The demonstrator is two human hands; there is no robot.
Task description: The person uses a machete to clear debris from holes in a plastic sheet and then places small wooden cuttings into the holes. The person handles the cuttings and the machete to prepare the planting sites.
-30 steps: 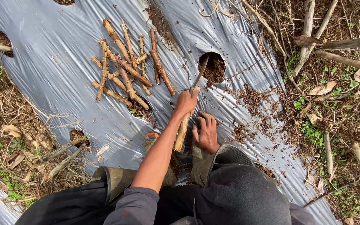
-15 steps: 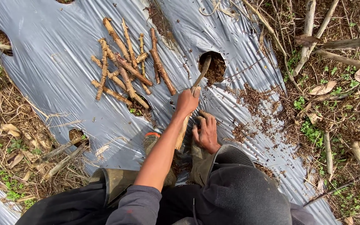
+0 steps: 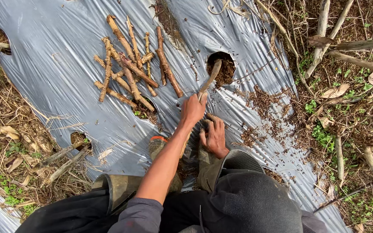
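Note:
My left hand (image 3: 193,110) grips a wooden-handled digging tool (image 3: 209,80) near the top of its handle. Its narrow blade points up and to the right, with the tip at the edge of a soil-filled hole (image 3: 223,68) cut in the silver plastic mulch sheet (image 3: 65,86). My right hand (image 3: 214,138) rests fingers spread on the top of my muddy right boot (image 3: 204,166), holding nothing. A pile of several cut brown stem pieces (image 3: 130,69) lies on the sheet to the left of the hole.
More holes pierce the sheet: one under the stem pile (image 3: 145,113), one lower left (image 3: 79,140), one far left (image 3: 0,35). Loose soil crumbs (image 3: 264,112) lie scattered right of the hands. Dry sticks and weeds (image 3: 346,51) border the sheet.
The tool's blade has swung slightly right and further over the hole, and its handle end has slipped behind my left forearm. My right hand has stayed on the boot.

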